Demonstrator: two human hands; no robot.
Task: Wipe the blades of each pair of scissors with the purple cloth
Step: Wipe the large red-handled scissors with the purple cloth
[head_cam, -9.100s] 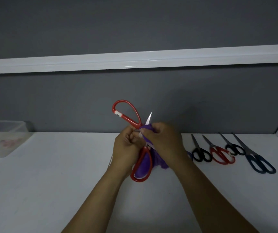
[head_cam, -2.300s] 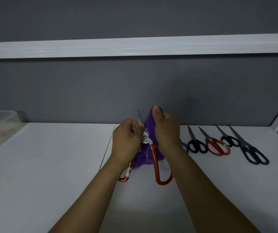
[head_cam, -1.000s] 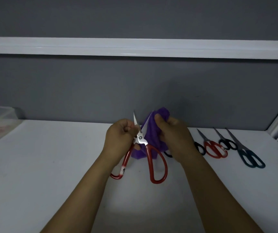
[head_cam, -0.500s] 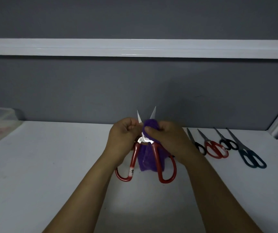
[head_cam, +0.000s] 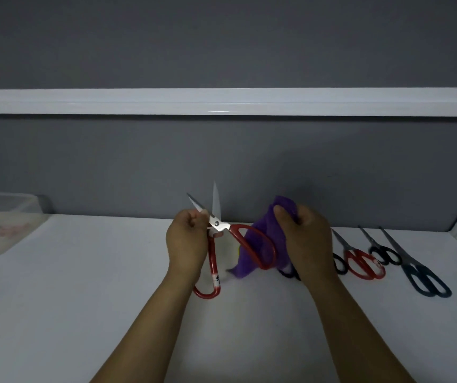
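Cloth (head_cam: 252, 251) now off both blades of red scissors (head_cam: 216, 223)

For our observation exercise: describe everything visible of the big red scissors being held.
The scissors have large red loop handles, one bearing a white label, and short silvery blades joined by a screw. They are open, tips up. The left hand grips them near the pivot; one loop overlaps the cloth in the right hand.

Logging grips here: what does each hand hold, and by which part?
Left hand grips the large red-handled scissors just below the pivot; right hand pinches the purple cloth near its top.
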